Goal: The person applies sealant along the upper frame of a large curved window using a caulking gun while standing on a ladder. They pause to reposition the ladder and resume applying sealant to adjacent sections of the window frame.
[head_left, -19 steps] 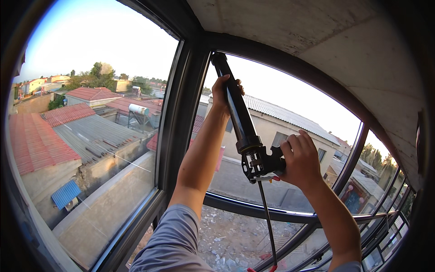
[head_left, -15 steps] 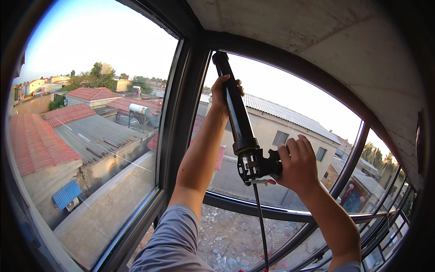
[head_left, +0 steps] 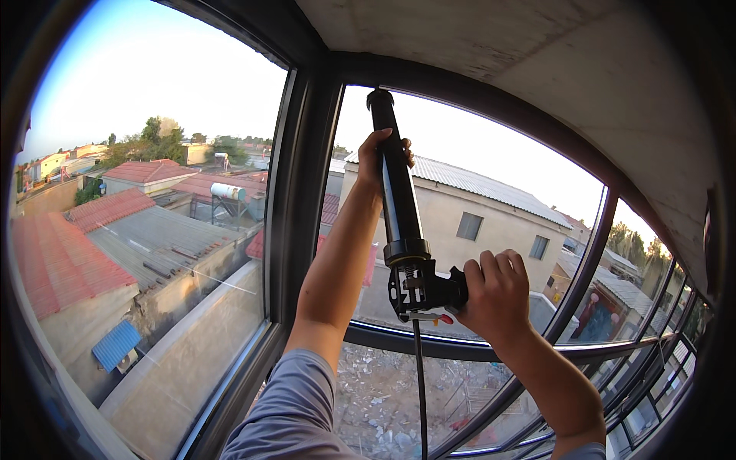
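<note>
A black caulking gun (head_left: 401, 203) points upward with its far end at the top rail of the window frame (head_left: 460, 96), just right of the corner post. My left hand (head_left: 376, 157) is wrapped round the upper part of its barrel. Lower down, my right hand (head_left: 497, 295) grips the handle at the gun's right side, with the fingers curled. A thin dark rod (head_left: 420, 383) hangs from the gun's back end, beside a small red-tipped lever (head_left: 443, 317). The nozzle tip is hard to make out against the dark frame.
A thick dark corner post (head_left: 303, 199) stands left of the gun, with a large glass pane beyond it. The rough grey ceiling (head_left: 552, 69) slopes overhead. A lower crossbar (head_left: 437, 346) runs below the gun. Outside are roofs, a pale building (head_left: 445, 207) and rubble-strewn ground.
The gun has moved right along the top rail, away from the corner post, and stands more upright. Both hands have gone with it and keep their hold. The view has shifted slightly.
</note>
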`<state>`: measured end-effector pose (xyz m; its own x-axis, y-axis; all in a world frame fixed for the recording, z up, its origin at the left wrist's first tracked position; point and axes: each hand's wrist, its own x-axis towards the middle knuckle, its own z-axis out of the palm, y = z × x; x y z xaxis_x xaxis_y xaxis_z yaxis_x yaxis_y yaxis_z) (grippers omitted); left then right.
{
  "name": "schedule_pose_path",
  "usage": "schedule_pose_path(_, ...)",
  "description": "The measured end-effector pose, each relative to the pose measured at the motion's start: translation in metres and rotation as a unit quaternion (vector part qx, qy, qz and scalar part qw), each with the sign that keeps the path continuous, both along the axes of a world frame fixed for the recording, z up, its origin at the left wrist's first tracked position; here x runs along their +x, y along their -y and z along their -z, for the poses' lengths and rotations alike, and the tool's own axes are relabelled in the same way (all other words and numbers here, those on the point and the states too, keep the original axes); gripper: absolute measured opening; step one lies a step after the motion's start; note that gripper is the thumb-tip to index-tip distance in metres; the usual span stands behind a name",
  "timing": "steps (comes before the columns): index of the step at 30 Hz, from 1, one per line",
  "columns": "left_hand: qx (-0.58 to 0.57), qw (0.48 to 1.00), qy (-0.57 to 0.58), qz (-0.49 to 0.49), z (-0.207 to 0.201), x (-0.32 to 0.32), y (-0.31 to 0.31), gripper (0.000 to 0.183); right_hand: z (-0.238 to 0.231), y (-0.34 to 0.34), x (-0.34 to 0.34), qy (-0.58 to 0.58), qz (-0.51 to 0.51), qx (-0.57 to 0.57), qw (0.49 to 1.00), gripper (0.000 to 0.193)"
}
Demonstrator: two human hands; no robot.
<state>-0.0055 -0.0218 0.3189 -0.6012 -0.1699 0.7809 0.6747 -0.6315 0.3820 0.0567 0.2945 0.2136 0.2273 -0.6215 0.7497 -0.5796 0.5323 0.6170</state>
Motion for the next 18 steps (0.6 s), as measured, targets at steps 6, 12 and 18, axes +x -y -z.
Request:
schedule_pose_path(6,0.004,1.000,0.006,-0.022,0.001,-0.004,-0.025,0.039,0.008,-0.015,-0.002,0.007,0.020,-0.003,1.000,0.041)
schedule_pose_path(12,0.002,1.000,0.029,0.007,0.000,-0.016,-0.052,0.038,0.015,-0.039,-0.009,0.025,0.043,-0.008,0.999,0.045)
schedule_pose_path(18,-0.013,0.998,0.049,0.033,0.000,-0.032,-0.076,0.039,0.019,-0.063,-0.018,0.029,0.048,-0.018,0.998,0.049)
